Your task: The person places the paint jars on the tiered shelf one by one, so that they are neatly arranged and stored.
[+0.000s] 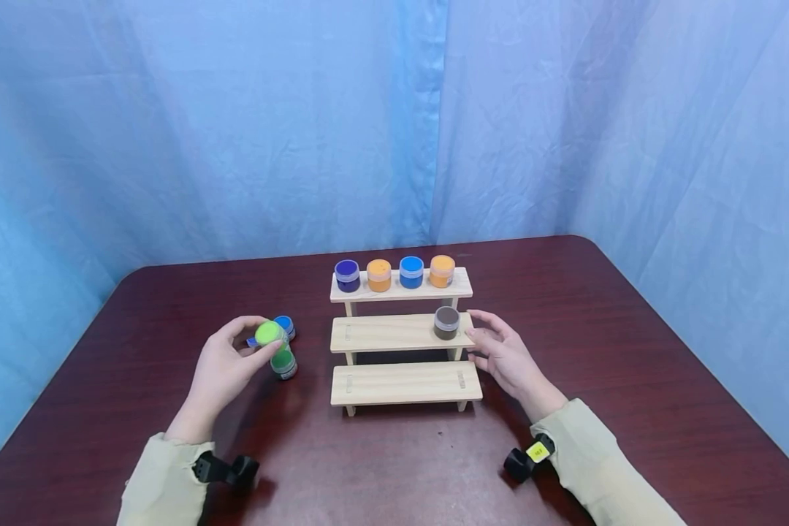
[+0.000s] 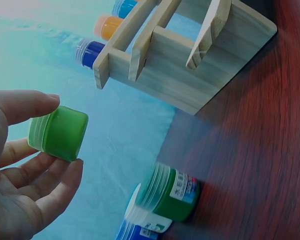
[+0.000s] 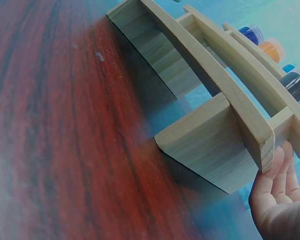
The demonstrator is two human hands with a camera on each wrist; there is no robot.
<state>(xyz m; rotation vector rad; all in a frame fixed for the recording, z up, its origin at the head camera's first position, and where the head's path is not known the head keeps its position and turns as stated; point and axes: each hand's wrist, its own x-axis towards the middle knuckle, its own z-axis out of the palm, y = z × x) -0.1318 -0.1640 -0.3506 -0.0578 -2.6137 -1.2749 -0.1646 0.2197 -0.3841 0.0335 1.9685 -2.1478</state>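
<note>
My left hand (image 1: 226,361) pinches a small light-green paint jar (image 2: 67,131) between thumb and fingers, above the table. Below it stand a dark-green paint jar (image 2: 177,196) and blue jars, one of them a blue jar (image 1: 285,326) partly behind; in the left wrist view a white jar (image 2: 149,218) also shows among them. My right hand (image 1: 509,359) is at the right end of the three-step wooden rack (image 1: 384,332), its fingers loosely spread against the edge of the middle shelf. Close to those fingertips, a dark brown jar (image 1: 446,324) stands on that shelf.
Along the top shelf stand a purple jar (image 1: 348,276), an orange jar (image 1: 379,276), a blue jar (image 1: 410,272) and another orange jar (image 1: 442,272). The rack is on a dark red-brown table (image 1: 394,467), with blue curtains (image 1: 269,131) behind.
</note>
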